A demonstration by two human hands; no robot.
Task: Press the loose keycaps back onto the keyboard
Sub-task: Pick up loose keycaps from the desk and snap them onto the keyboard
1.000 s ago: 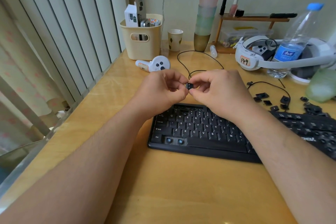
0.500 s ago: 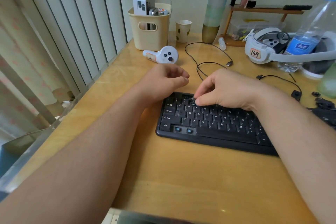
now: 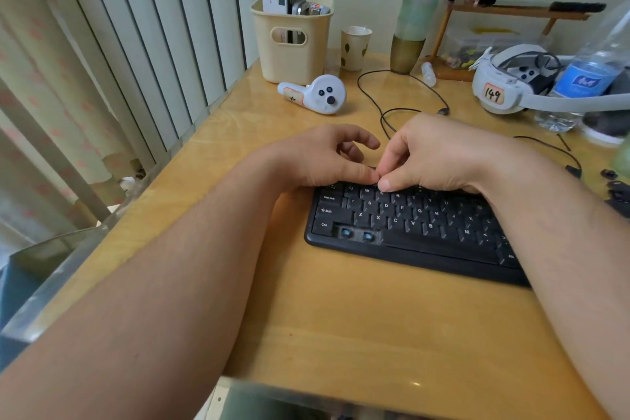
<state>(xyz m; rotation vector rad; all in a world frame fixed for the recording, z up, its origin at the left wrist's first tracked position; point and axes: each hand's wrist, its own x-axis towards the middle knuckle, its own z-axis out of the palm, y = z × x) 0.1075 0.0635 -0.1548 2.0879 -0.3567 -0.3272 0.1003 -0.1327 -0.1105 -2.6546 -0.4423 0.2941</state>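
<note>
The black keyboard (image 3: 409, 225) lies on the wooden desk, with two bare blue switch stems (image 3: 356, 234) in its bottom-left row. My right hand (image 3: 443, 153) is bent down over the row above Q, W and E, thumb and forefinger pinched together there. The keycap under those tips is hidden. My left hand (image 3: 324, 160) rests at the keyboard's top-left corner. Its thumb lies flat on the top row and touches my right fingertips, and its other fingers hang loosely curled. Several loose black keycaps (image 3: 617, 193) lie at the far right.
Behind the hands are a white controller (image 3: 320, 95), a black cable (image 3: 385, 106), a cream basket (image 3: 293, 41), a paper cup (image 3: 354, 48) and a stack of cups (image 3: 409, 54). A white headset (image 3: 504, 89) and a water bottle (image 3: 589, 78) stand at the back right.
One second ago both hands held a keycap above the keyboard. My right hand then brought it down to the top rows, and my left thumb has now come down beside it.
</note>
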